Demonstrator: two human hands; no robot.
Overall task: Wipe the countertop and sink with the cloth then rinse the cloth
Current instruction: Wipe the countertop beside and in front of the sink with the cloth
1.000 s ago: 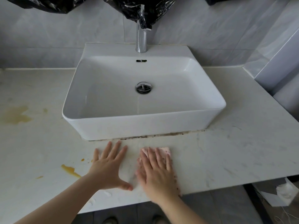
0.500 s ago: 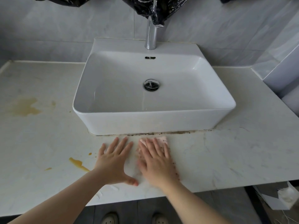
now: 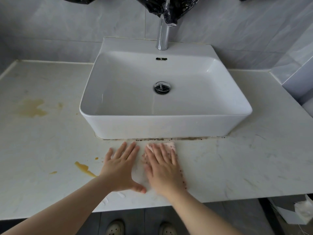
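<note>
**Cloth (image 3: 170, 145) flat under the right hand (image 3: 162, 168), stains not yet reached**

The worktop (image 3: 237, 167) spans the whole view, pale and marbled, with the white sink (image 3: 166, 126) standing on it at centre. A broad yellowish stain (image 3: 32, 108) lies well to the left of the basin. A dark line of grime (image 3: 177, 139) runs along the base of the sink's front wall.

Both hands lie palm-down with fingers straight, just in front of the sink. The left hand (image 3: 121, 167) rests bare on the stone and grips nothing. The right presses the pink cloth, which shows only past its fingertips and along its outer edge. A small orange smear (image 3: 84, 167) sits just left of the left hand.

To wipe well, I judge the pressure should be even across the palm and the strokes should overlap. The cloth's edge should be worked into the grime seam before heading left to the stains.
</note>
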